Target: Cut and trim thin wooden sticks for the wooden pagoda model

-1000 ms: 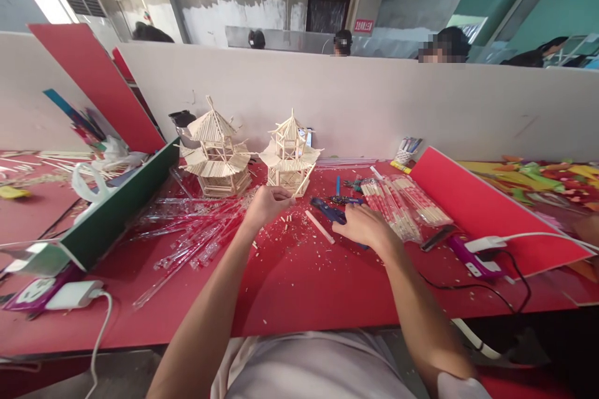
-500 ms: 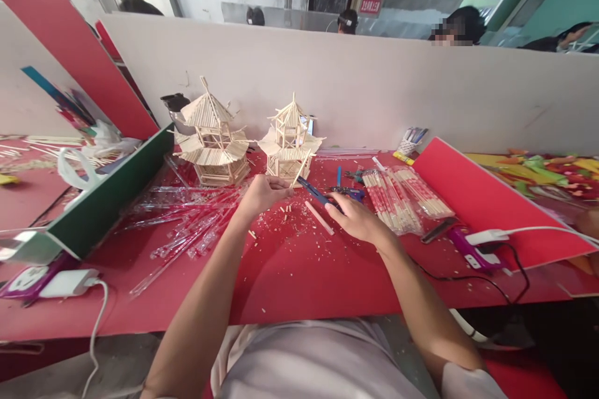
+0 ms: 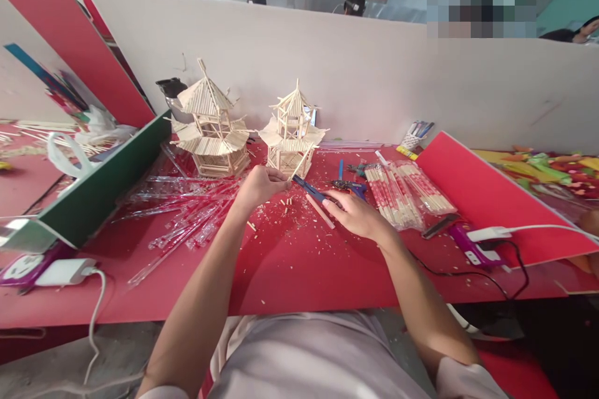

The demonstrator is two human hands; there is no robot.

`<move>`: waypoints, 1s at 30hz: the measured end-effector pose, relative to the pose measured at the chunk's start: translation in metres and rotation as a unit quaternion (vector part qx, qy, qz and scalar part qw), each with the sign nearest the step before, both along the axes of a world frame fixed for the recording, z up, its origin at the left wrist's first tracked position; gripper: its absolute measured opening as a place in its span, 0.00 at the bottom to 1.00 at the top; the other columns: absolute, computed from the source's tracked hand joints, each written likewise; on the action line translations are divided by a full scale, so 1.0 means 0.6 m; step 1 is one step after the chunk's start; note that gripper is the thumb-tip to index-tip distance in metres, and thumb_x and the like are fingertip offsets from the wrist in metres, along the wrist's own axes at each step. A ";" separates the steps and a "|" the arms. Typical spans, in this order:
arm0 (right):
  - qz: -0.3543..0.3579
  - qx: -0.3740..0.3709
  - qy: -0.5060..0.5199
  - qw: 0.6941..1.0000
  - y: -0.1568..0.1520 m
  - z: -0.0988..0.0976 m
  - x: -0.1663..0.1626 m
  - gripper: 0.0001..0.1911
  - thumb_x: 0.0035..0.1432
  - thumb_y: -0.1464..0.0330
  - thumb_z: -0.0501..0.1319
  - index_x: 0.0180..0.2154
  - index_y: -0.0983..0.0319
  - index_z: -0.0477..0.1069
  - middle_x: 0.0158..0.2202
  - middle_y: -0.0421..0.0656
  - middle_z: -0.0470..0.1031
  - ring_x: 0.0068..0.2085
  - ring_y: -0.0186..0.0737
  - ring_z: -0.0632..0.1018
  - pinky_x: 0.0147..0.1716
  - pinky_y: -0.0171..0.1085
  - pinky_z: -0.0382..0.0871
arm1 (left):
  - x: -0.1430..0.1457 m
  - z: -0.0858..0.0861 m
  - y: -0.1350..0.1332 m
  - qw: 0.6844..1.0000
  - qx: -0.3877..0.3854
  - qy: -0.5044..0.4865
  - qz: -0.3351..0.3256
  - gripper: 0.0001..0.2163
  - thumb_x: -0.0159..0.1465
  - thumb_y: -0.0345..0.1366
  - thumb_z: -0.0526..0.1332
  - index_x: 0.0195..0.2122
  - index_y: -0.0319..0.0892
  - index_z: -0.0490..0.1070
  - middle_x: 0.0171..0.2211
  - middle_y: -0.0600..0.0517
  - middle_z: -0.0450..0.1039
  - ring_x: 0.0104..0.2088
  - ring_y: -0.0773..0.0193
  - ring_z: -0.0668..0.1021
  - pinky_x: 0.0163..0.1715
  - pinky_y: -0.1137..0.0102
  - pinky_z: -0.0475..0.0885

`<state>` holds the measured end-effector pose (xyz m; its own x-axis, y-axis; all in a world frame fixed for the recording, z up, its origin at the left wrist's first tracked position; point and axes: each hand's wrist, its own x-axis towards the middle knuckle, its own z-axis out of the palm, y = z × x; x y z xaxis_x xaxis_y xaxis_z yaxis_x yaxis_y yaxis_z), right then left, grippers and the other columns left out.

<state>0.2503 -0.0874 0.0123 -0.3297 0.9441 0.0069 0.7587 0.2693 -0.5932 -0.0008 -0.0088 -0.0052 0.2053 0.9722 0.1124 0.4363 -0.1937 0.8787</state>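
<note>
My left hand (image 3: 260, 186) is pinched on a thin wooden stick (image 3: 298, 170) that slants up toward the smaller stick pavilion (image 3: 292, 131). My right hand (image 3: 355, 215) grips blue-handled cutters (image 3: 310, 189), whose tip points at the stick just beside my left fingers. A larger stick pavilion (image 3: 209, 128) stands to the left of the small one. A loose pale stick (image 3: 321, 211) lies on the red table (image 3: 299, 268) between my hands, among wood chips.
Clear plastic wrappers (image 3: 187, 215) lie scattered left of my hands. Packs of chopsticks (image 3: 405, 193) lie to the right, with more tools (image 3: 349, 184) behind. A purple glue gun with cable (image 3: 472, 246), a red board (image 3: 486, 199), a green divider (image 3: 98, 190), and a white charger (image 3: 65, 271) surround the area.
My right hand picked the blue cutters up off the table and brought their tip to the stick held by my left hand. The view tilted down.
</note>
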 end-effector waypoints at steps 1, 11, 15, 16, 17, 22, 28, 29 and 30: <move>-0.001 -0.004 -0.003 1.000 0.000 0.000 -0.001 0.23 0.70 0.55 0.48 0.56 0.55 0.72 0.43 0.44 0.81 0.43 0.45 0.80 0.43 0.36 0.68 | 0.000 -0.001 0.001 1.000 -0.003 0.007 -0.001 0.09 0.52 0.40 0.70 0.29 0.39 0.80 0.22 0.49 0.77 0.23 0.64 0.75 0.20 0.72 0.64; -0.005 -0.010 -0.008 1.000 0.001 0.011 -0.030 0.22 0.69 0.55 0.49 0.43 0.59 0.76 0.31 0.41 0.78 0.33 0.39 0.77 0.32 0.33 0.61 | 0.005 -0.006 0.002 0.998 -0.004 0.067 -0.010 0.08 0.51 0.36 0.66 0.29 0.37 0.81 0.22 0.51 0.77 0.22 0.66 0.73 0.22 0.73 0.62; 0.003 -0.003 -0.026 1.000 -0.003 0.012 -0.037 0.23 0.69 0.54 0.48 0.40 0.61 0.76 0.26 0.40 0.74 0.28 0.37 0.73 0.29 0.33 0.57 | 0.003 -0.002 0.002 0.996 -0.019 0.090 0.004 0.10 0.51 0.38 0.66 0.30 0.37 0.81 0.21 0.51 0.76 0.23 0.66 0.73 0.23 0.72 0.62; 0.004 0.002 -0.031 0.999 -0.004 0.010 -0.039 0.23 0.69 0.55 0.48 0.40 0.61 0.76 0.26 0.40 0.74 0.28 0.37 0.74 0.30 0.33 0.57 | 0.003 -0.002 0.002 0.995 -0.020 0.093 0.005 0.10 0.51 0.38 0.66 0.29 0.37 0.81 0.21 0.51 0.75 0.23 0.66 0.72 0.23 0.72 0.62; 0.006 0.008 -0.036 0.999 -0.003 0.008 -0.041 0.22 0.70 0.56 0.48 0.40 0.61 0.76 0.27 0.41 0.75 0.29 0.38 0.74 0.30 0.33 0.57 | 0.004 -0.002 0.001 0.995 -0.021 0.096 0.008 0.10 0.51 0.37 0.66 0.29 0.37 0.81 0.21 0.51 0.75 0.23 0.66 0.72 0.23 0.72 0.62; 0.006 0.025 -0.055 0.998 0.000 -0.002 -0.047 0.21 0.70 0.57 0.48 0.42 0.60 0.76 0.31 0.43 0.77 0.32 0.39 0.76 0.32 0.33 0.57 | 0.007 0.001 -0.004 0.994 -0.022 0.105 0.032 0.09 0.49 0.34 0.65 0.29 0.36 0.80 0.20 0.52 0.74 0.23 0.67 0.71 0.23 0.72 0.60; -0.002 0.025 -0.061 0.998 0.000 0.001 -0.050 0.20 0.69 0.57 0.48 0.36 0.60 0.74 0.25 0.41 0.73 0.28 0.36 0.73 0.29 0.33 0.53 | 0.015 0.011 -0.012 0.987 -0.015 0.149 0.054 0.09 0.50 0.33 0.64 0.29 0.36 0.81 0.20 0.52 0.73 0.23 0.68 0.70 0.23 0.72 0.58; -0.004 0.026 -0.060 0.998 0.000 0.001 -0.050 0.20 0.69 0.58 0.48 0.36 0.60 0.74 0.25 0.41 0.73 0.28 0.36 0.73 0.28 0.33 0.53 | 0.016 0.013 -0.013 0.986 -0.012 0.158 0.056 0.08 0.50 0.33 0.64 0.29 0.36 0.81 0.20 0.52 0.73 0.22 0.68 0.70 0.23 0.72 0.58; -0.005 0.025 -0.059 0.998 0.001 0.000 -0.051 0.20 0.69 0.58 0.49 0.36 0.60 0.74 0.25 0.40 0.72 0.28 0.36 0.73 0.28 0.33 0.52 | 0.018 0.014 -0.014 0.984 -0.009 0.168 0.057 0.08 0.51 0.33 0.64 0.29 0.36 0.81 0.20 0.52 0.73 0.23 0.68 0.70 0.22 0.72 0.58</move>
